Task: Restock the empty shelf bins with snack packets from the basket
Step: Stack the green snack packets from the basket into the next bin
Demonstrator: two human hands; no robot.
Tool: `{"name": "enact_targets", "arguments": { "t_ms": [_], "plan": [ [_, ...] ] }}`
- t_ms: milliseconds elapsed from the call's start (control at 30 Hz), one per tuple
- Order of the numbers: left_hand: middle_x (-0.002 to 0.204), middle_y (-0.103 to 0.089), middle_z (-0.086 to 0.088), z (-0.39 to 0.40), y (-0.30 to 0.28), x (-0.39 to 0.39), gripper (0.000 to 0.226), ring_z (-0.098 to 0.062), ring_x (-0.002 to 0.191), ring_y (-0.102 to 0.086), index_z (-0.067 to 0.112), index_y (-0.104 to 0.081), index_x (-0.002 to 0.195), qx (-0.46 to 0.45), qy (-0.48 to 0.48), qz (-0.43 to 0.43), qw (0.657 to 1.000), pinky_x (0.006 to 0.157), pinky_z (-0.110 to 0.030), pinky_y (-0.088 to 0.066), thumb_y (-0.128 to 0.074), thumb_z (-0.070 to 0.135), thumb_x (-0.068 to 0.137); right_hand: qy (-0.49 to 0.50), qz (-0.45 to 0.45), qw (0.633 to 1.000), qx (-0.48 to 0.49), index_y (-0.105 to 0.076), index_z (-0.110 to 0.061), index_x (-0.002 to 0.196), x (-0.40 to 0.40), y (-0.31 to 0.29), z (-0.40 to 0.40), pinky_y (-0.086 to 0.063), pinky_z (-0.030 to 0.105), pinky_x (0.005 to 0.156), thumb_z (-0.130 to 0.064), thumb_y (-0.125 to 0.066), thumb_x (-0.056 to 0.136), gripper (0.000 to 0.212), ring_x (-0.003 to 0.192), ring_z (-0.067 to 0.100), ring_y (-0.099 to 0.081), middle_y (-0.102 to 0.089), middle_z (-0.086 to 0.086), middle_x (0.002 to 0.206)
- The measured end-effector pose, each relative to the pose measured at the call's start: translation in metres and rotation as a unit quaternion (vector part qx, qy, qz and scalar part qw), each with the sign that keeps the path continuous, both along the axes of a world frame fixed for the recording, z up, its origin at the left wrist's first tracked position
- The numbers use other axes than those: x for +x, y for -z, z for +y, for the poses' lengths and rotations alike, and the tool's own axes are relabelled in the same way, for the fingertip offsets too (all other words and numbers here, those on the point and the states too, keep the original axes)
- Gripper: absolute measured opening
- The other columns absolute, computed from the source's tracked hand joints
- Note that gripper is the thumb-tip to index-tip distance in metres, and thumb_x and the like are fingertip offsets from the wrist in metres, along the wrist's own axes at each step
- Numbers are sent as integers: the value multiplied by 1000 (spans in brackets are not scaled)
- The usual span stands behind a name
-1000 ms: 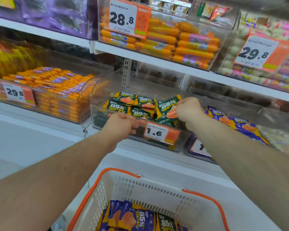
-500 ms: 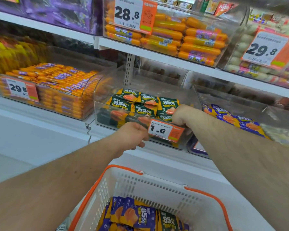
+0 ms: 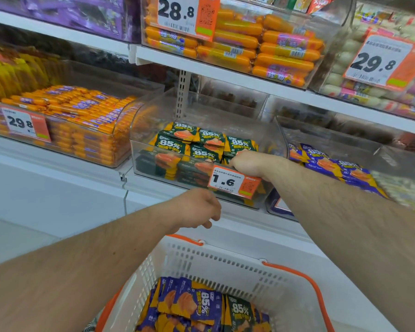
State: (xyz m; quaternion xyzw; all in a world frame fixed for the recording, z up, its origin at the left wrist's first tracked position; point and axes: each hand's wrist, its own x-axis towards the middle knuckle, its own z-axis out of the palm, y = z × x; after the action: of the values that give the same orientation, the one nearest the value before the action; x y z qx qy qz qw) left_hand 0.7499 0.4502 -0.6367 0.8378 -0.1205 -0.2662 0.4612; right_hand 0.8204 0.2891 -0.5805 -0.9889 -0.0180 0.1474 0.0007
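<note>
Green foil snack packets [image 3: 203, 149] sit in the clear plastic shelf bin [image 3: 153, 149]; right hand [image 3: 246, 161] presses them flat, grip hidden, should square rows; left hand [image 3: 197, 208], loosely curled, empty, hangs over the white-and-orange basket [image 3: 225, 264]

One wide-angle view from the person's head looks forward and down, close to the clear plastic shelf bin of green snack packets [image 3: 203, 149] straight ahead. The white plastic basket with orange handles [image 3: 225, 267] sits nearest the lens at bottom, both forearms reaching away from it.
</note>
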Motion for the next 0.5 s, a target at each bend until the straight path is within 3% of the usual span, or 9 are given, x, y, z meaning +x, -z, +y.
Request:
{"name": "enact_targets", "arguments": {
  "t_ms": [67,133,200,233,300,333,367,433,500],
  "plan": [
    [110,-66,1,-1,3,1,17,-13,93,-66,17,-62,111,9,8,-3,1000,82,-31,-51,-57,18,94,-20,-5,1000,-13,-66,1,103,0,0,-1,-45,36,86,-5,-38,99,29,98,29,-60,-66,14,99],
    [110,-66,2,-3,6,1,16,-13,93,-66,18,-61,110,13,8,-5,1000,81,-30,-51,-56,18,95,-19,-31,999,-20,-65,-2,99,-2,4,-2,-46,35,81,-4,-38,97,28,95,31,-59,-62,10,88],
    [109,-65,2,-5,9,0,15,-12,91,-66,19,-61,109,17,9,-7,1000,80,-29,-51,-57,17,94,-27,-177,984,9,-66,-5,98,-7,12,-3,-43,33,74,-10,-39,94,28,95,31,-57,-60,11,91],
    [108,-65,2,-6,10,-1,14,-12,90,-66,20,-61,108,21,12,-4,1000,80,-29,-51,-58,17,94,-22,-291,955,44,-66,-6,96,-13,19,-5,-42,34,75,-16,-40,91,28,94,32,-56,-60,13,94],
    [105,-64,3,-9,16,-3,12,-11,87,-66,19,-61,104,36,19,-5,999,76,-27,-51,-59,16,93,-105,-538,825,137,-65,-5,88,-40,38,-4,-41,38,74,-19,-46,86,23,86,34,-53,-58,15,91],
    [104,-63,3,-11,22,-7,13,-11,87,-66,18,-62,104,50,30,-1,998,73,-26,-51,-60,16,92,-148,-589,780,149,-65,-4,85,-58,53,-2,-40,39,70,-17,-50,85,19,81,34,-53,-57,16,86],
    [106,-63,2,-13,28,-10,15,-12,87,-66,16,-62,106,68,47,-1,997,71,-26,-51,-59,16,92,-178,-605,759,161,-64,-2,82,-72,69,-1,-40,40,67,-15,-53,84,17,76,34,-53,-56,16,82],
    [111,-64,-1,-18,41,-17,22,-13,88,-66,11,-64,111,101,86,-5,991,76,-30,-54,-58,16,91,-156,-571,784,190,-62,-3,77,-96,111,-6,-39,38,61,-15,-52,83,16,69,32,-53,-57,13,75],
    [110,-64,-2,-23,51,-24,22,-14,89,-66,8,-66,109,121,114,-7,986,82,-32,-53,-57,15,91,-44,-464,859,212,-59,-7,79,-114,158,-18,-41,35,58,-18,-51,84,14,66,30,-53,-58,8,73]
  ]
}}
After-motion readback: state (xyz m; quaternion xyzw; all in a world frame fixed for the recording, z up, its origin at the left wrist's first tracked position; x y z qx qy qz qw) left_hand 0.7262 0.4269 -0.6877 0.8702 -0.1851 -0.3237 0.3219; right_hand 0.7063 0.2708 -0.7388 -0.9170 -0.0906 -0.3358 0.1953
